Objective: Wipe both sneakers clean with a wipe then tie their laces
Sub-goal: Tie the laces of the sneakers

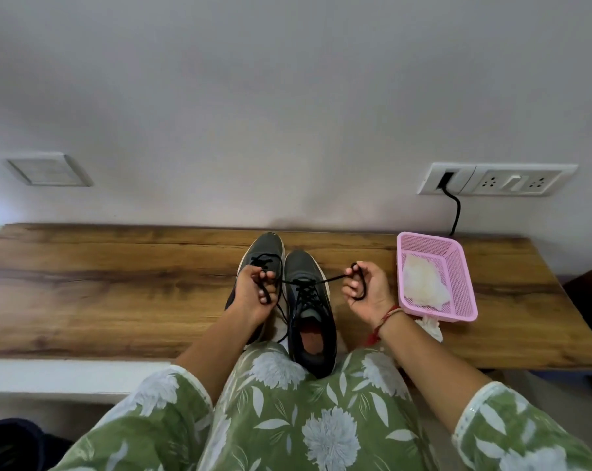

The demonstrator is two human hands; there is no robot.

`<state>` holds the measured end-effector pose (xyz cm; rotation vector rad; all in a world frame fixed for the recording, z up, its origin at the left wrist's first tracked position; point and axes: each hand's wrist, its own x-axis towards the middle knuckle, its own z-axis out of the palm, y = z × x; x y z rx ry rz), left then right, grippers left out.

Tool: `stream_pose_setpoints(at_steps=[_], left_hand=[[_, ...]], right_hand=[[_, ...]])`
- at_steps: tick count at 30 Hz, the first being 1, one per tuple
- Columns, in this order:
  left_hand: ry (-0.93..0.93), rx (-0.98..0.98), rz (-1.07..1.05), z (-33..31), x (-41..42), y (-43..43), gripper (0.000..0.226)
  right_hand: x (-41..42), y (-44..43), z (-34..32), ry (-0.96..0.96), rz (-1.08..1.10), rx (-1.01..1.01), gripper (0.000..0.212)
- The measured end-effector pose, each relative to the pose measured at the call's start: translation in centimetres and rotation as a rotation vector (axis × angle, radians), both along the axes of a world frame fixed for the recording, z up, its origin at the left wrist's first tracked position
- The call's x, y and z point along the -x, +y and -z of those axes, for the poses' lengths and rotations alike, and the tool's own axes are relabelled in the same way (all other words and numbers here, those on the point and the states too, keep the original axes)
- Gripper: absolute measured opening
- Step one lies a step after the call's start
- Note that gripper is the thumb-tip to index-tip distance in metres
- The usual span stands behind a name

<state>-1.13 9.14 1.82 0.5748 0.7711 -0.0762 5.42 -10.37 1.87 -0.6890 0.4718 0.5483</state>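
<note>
Left hand (253, 294) first: clenched on one end of the black lace (303, 290), hovering right over the left sneaker (265, 248). Holding that lace taut across the right sneaker (309, 334), parked just beside its twin, toes to the wall. Over to the right hand (366, 290): palm up, curled tight, grasping the other end in a loop; red thread (386, 317) at the wrist. Down on the wooden table (117, 283), both sneakers at the middle, the right heel at the near edge against green floral cloth (304, 419). Further right, a pink basket (457, 266) with a white wipe (423, 283) inside, and a crumpled white scrap (432, 328) touching its near corner. Behind, a pale wall (287, 96): blank plate (49, 169) at left, socket panel (498, 180) at right, black cable (456, 212) dropping behind the basket.
</note>
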Motion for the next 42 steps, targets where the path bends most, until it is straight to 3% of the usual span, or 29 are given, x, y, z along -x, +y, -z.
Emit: stream_pose_setpoints(at_steps=[7,10,15,20,22,24,27,29,31,33,36,42], left_hand=[[0.157,-0.268,0.01,1.8,0.8,2.5,0.026],[0.235,-0.559,0.135,1.0,0.7,2.5,0.026],[0.215,-1.041,0.37,0.8,0.7,2.7,0.031],[0.248,-1.252,0.562,1.2,1.8,3.2,0.027],[0.251,-1.509,0.751,1.2,2.2,3.2,0.019],[0.278,-1.812,0.83,0.8,3.1,2.7,0.026],[0.316,-2.172,0.755,0.0,4.1,1.6,0.038],[0.177,-2.221,0.739,-0.1,3.9,0.5,0.032],[-0.004,-2.175,0.831,0.4,3.3,-0.9,0.026],[-0.109,-2.133,0.946,1.4,2.7,-1.9,0.029],[-0.119,-2.048,1.041,2.9,2.4,-2.4,0.037],[-0.178,-2.027,0.985,3.4,2.0,-1.5,0.025]], right_hand=[[0.1,-3.7,4.4,0.144,0.103,0.104,0.025],[0.5,-4.1,5.3,0.178,0.128,0.131,0.024],[0.0,-3.1,5.0,0.212,0.212,0.14,0.025],[0.2,-4.0,5.4,0.274,0.125,0.302,0.028],[0.7,-4.1,5.4,0.303,0.036,0.39,0.03],[1.1,-4.1,4.9,0.261,-0.06,0.542,0.025],[1.5,-4.7,5.1,-0.061,-0.26,1.091,0.007],[1.6,-4.8,5.4,-0.372,-0.35,1.43,0.022],[1.7,-3.5,5.1,-0.649,-0.427,1.393,0.025],[2.0,-1.5,4.4,-0.789,-0.607,1.232,0.028],[2.4,0.2,4.2,-0.877,-0.802,1.195,0.03],[2.2,-0.5,4.7,-0.858,-0.777,1.259,0.018]])
